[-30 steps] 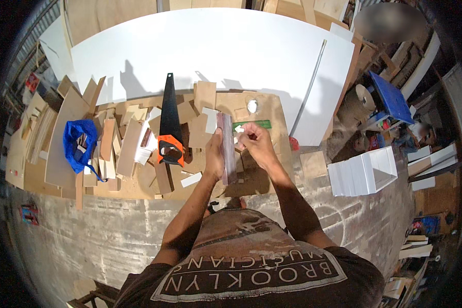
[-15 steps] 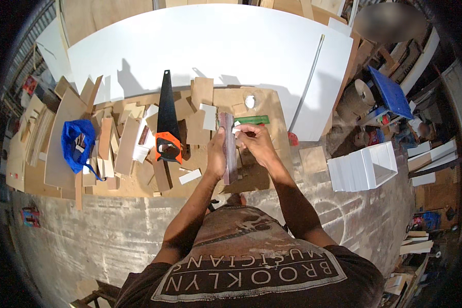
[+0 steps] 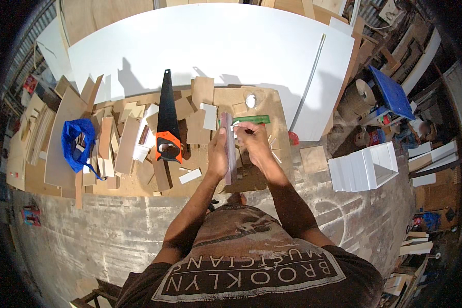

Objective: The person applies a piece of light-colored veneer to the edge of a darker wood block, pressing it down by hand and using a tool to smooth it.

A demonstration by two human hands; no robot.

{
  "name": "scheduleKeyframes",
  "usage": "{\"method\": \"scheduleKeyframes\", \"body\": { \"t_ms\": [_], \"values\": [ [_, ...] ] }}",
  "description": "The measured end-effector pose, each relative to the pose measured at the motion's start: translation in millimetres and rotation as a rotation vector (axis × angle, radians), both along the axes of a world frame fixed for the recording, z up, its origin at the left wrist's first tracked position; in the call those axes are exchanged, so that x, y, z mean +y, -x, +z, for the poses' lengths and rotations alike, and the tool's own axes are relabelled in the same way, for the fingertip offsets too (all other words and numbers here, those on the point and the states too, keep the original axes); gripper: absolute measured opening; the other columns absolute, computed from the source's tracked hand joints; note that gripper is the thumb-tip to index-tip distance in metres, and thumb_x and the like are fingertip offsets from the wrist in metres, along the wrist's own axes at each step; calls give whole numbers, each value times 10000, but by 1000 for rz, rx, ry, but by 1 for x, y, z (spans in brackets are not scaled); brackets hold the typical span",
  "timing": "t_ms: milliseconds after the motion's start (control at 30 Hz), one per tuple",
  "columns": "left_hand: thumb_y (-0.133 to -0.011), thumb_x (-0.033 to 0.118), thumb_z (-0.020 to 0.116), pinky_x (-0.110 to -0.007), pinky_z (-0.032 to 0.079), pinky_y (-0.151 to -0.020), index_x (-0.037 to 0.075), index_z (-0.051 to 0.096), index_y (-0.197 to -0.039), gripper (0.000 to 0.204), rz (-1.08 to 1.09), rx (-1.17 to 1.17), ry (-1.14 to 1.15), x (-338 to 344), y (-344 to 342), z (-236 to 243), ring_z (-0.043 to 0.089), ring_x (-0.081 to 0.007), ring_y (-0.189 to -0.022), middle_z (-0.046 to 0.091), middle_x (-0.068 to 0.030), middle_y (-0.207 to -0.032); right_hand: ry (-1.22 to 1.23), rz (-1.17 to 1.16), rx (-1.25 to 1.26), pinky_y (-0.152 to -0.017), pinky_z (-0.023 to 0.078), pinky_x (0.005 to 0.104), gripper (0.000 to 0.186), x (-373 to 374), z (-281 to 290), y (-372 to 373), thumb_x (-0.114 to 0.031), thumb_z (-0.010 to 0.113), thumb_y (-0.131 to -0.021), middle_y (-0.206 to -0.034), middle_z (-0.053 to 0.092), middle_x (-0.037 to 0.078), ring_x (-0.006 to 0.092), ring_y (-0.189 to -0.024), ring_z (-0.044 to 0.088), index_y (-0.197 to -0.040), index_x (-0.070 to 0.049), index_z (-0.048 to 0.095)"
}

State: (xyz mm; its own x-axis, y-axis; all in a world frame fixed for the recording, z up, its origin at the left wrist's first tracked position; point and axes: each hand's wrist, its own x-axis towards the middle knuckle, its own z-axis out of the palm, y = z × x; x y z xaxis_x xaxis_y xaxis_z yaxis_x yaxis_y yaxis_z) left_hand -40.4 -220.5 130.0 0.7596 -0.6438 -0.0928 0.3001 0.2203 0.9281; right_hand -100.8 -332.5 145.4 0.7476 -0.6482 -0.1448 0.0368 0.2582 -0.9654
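My left hand is wrapped round a long pinkish-grey bar, held lengthwise away from me over the work board. My right hand is at the bar's right side, thumb and fingers pinched on a small white piece against it. Just beyond the fingers lies a green straight strip. A handsaw with black blade and orange handle rests left of my hands. A small white round container sits at the board's back, and thin sticks lie at the right.
Wood offcuts and a blue fabric bag crowd the left. A large white panel spans the back. At the right are a white open box, a blue board and a cardboard roll, above the concrete floor.
My right hand has moved slightly, its fingers still pinched at the bar's side. The bar has turned a little in my left hand. The whole view has shifted slightly.
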Motion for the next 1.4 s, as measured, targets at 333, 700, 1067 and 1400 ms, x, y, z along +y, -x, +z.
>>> {"method": "scheduleKeyframes", "body": {
  "t_ms": [333, 700, 1067, 1400],
  "values": [
    [-1030, 454, 426, -270, 431, -700, 0, 591, -1158, 499, 78, -166, -42, -13, 2, -11, 491, -90, -808, 576, -15, -934, 552, -84, 107, -589, 401, 235, 141, 9, -20, 3, -90, 607, -891, -703, 564, -15, 65, -642, 486, -819, 28, 639],
    [-1048, 387, 406, -298, 442, -917, -32, 467, -1386, 541, 19, -69, 44, -10, -14, -1, 540, -134, -1043, 595, -83, -1180, 438, -83, 30, -608, 467, 292, 112, 10, 3, -10, -56, 635, -877, -725, 637, 78, 106, -656, 560, -922, 45, 657],
    [-1038, 414, 425, -238, 418, -626, -8, 538, -1280, 500, -11, -15, 108, -8, -19, -6, 481, -66, -731, 555, 14, -836, 115, 28, -107, -596, 478, 214, 115, 2, -3, -11, -39, 653, -896, -770, 638, 17, 59, -667, 562, -998, 9, 675],
    [-1041, 384, 439, -243, 437, -664, -7, 572, -1217, 449, 101, 11, 182, -13, -14, -1, 524, -83, -784, 571, 2, -891, 470, -119, -76, -618, 460, 250, 51, 20, -25, -12, 6, 618, -851, -763, 624, 40, 82, -689, 540, -898, 16, 635]
  ]
}}
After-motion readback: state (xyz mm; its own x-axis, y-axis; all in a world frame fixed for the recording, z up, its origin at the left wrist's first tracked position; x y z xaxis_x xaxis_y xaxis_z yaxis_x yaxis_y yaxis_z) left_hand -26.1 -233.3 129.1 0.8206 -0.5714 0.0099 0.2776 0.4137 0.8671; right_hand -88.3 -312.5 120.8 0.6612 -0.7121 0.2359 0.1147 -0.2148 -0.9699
